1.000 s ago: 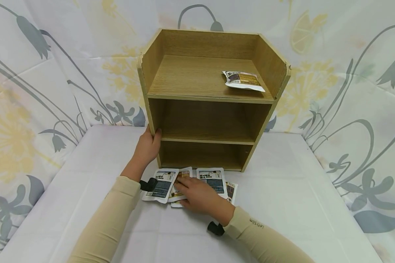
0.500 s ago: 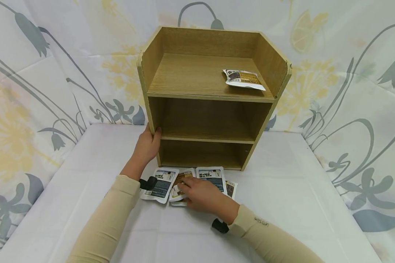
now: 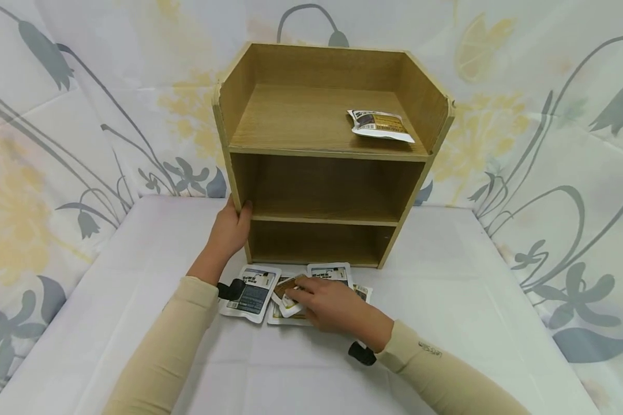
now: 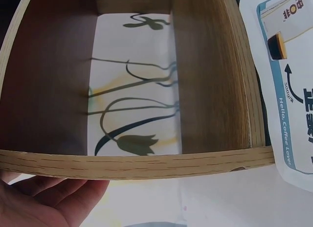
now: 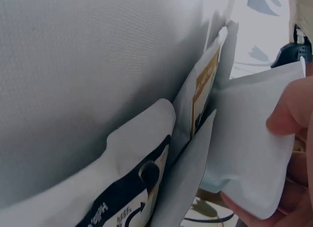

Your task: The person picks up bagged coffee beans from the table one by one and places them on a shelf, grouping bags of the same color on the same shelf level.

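Observation:
In the head view my left hand point(image 3: 229, 231) grips the left side panel of a small wooden shelf unit point(image 3: 324, 154), thumb on the front edge. The left wrist view shows its fingers point(image 4: 80, 195) behind the panel. My right hand point(image 3: 337, 305) pinches a brown-and-white coffee packet point(image 3: 284, 292), which is tilted over the other packets. The right wrist view shows the white back of this packet point(image 5: 249, 134) between thumb and fingers. A dark-blue-and-white coffee packet point(image 3: 254, 291) lies to its left, and another point(image 3: 332, 271) is partly hidden behind the right hand.
More brown-labelled packets point(image 3: 285, 317) lie flat under the pile in front of the shelf. One coffee packet point(image 3: 380, 125) rests on the unit's top level at the right. White cloth point(image 3: 446, 288) covers the table, with a flowered cloth backdrop point(image 3: 498, 115) behind.
My right hand has drawn back slightly to the right, its fingers now pinching the brown-and-white packet and tilting it up from the pile. The left hand keeps its grip on the shelf.

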The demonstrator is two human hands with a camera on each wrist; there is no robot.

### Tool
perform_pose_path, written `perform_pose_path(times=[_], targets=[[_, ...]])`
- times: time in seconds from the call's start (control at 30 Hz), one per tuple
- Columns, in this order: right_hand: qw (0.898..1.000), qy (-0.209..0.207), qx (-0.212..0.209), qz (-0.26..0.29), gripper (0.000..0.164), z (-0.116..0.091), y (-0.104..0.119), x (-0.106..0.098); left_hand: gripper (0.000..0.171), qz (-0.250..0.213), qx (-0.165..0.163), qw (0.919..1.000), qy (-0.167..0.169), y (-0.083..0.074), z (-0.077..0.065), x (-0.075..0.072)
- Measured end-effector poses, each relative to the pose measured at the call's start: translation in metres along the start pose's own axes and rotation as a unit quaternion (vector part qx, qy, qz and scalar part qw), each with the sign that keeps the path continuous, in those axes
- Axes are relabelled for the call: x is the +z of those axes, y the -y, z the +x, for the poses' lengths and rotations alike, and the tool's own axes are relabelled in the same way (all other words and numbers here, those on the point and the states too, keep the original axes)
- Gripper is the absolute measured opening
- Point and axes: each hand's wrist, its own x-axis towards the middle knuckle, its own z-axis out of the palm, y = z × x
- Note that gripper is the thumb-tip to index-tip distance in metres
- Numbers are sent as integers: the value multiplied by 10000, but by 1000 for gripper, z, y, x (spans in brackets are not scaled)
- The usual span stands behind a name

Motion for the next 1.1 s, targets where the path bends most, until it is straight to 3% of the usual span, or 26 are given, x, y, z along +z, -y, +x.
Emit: perform_pose_path(times=[0.17,0.47,0.67,1.1], targets=[[9998,56,-66,200,39,-3,1,-4,56,54,-133,9999,32,6,-7,-1],[9981,-556,-39,-278,36,-8,-13,-19,55,95,-61,9999,-36,6,-5,-1],[9937,-1114,-30,-77,34,-10,-22,-34,54,96,-37,9999,-41,2,-3,-1],[9854,-1699,41,52,39,-9,-31,-66,58,112,-15,9999,43,2,0,2]])
